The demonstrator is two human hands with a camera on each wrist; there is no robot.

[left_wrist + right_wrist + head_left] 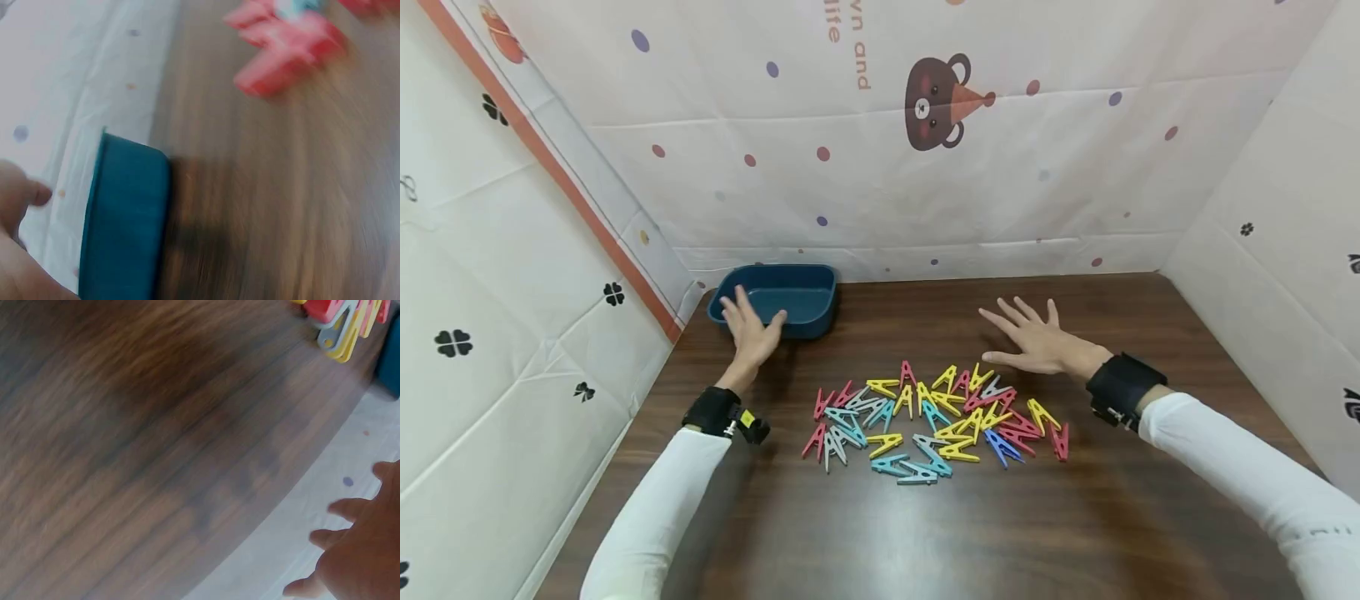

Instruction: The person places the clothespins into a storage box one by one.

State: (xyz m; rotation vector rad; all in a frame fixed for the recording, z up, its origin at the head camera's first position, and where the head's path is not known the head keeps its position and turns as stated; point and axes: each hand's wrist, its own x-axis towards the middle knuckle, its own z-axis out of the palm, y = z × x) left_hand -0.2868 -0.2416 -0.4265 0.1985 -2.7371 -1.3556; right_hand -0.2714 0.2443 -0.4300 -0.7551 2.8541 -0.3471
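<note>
Beside my left hand [752, 340], fingers spread: bin [805, 310], contact unclear | right hand [1037, 343]: fingers apart, empty | between both hands' fingers, nearer me: clips [976, 417] | I judge bin light, stiff, smooth, best pinched by its rim; clips light, springy.

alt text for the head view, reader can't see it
A person's left hand, fingers spread, is by a dark blue bin; the right hand, also spread, is near scattered multicoloured clips on a brown table.
</note>
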